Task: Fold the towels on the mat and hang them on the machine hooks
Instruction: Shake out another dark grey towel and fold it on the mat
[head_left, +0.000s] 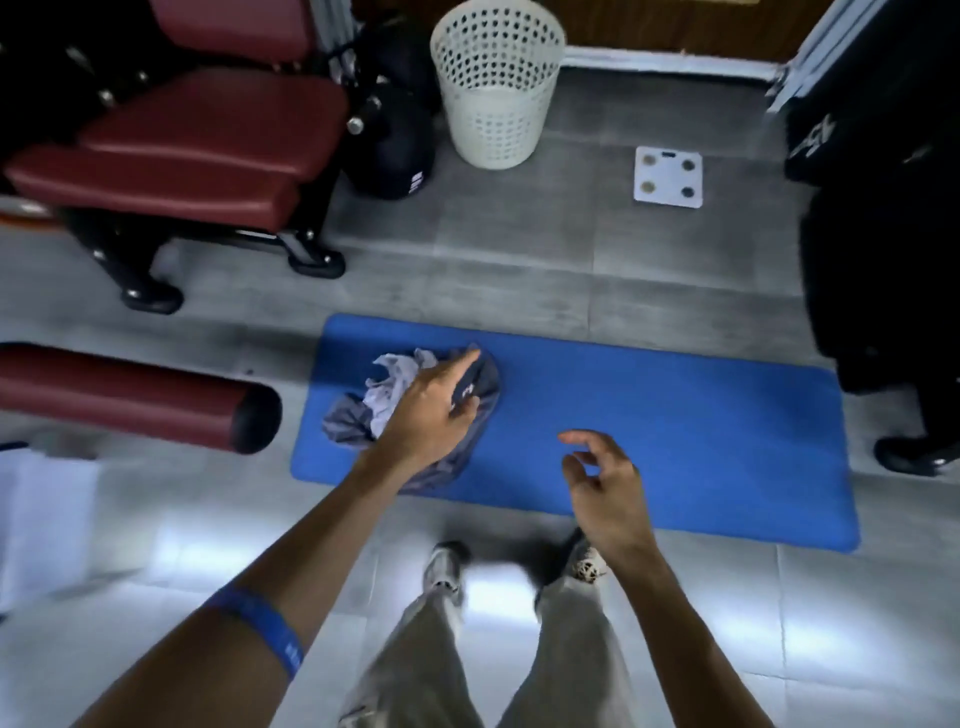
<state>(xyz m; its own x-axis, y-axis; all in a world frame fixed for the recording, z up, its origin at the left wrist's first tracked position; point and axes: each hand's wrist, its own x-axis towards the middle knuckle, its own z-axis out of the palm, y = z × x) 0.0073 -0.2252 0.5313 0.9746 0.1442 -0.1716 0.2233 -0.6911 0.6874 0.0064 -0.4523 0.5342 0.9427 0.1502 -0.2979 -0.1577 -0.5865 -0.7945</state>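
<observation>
A blue mat (675, 415) lies across the grey floor in front of my feet. At its left end sits a crumpled pile of towels (395, 384): grey, white and dark navy cloth bunched together. My left hand (431, 415) is over the pile, with its index finger stretched out across the dark navy towel (483, 384) and its thumb spread apart beside it. I cannot see it gripping any cloth. My right hand (602, 483) hovers above the middle of the mat's near edge, fingers loosely curled and holding nothing.
A white perforated basket (496, 88) stands at the back, and a white bathroom scale (668, 177) lies to its right. A red padded gym machine (208, 135) and a red roller pad (130, 397) fill the left. Dark equipment (883, 234) stands at the right.
</observation>
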